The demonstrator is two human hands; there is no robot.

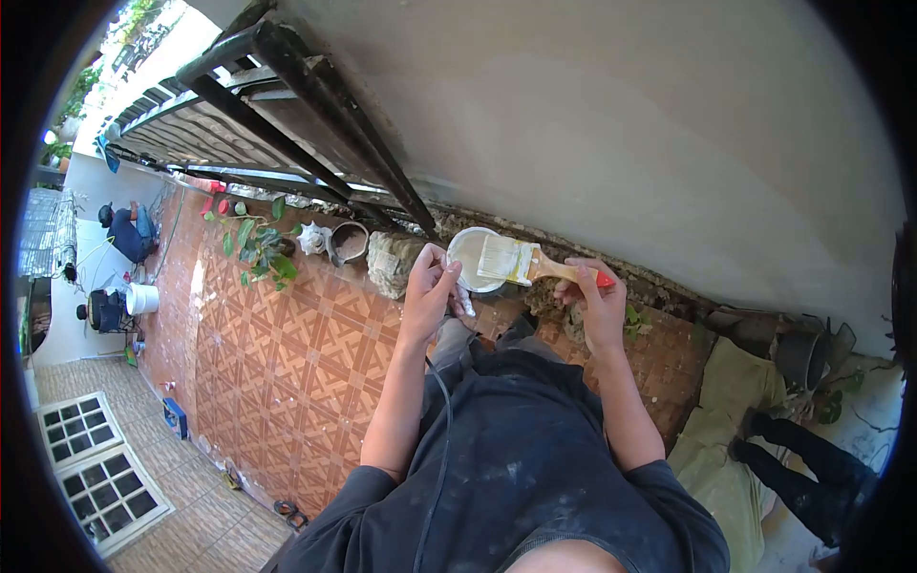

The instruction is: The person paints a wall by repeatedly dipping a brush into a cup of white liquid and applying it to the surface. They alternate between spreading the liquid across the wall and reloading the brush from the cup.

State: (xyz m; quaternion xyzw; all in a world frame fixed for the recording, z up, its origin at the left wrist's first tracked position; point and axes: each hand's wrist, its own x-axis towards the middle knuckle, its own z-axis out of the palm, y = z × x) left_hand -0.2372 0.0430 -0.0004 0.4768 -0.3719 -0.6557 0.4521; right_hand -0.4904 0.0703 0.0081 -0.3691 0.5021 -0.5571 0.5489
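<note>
My right hand (594, 298) is closed round the wooden handle of a wide paintbrush (549, 267) with a red tip. The pale, paint-coated bristles lie over the mouth of a round white paint container (468, 248). At the container's near left side, my left hand (433, 288) grips its rim, and white paint smears show on the fingers. Both hands are in front of my body, close to the grey wall (650, 124).
A black metal railing (315, 124) meets the wall at the left. Along its foot stand a rock (392, 263), a pot (350, 243) and a leafy plant (258, 246). People work far left near a white bucket (142, 299). Another person's legs (802, 468) stand by a green cloth (731, 420).
</note>
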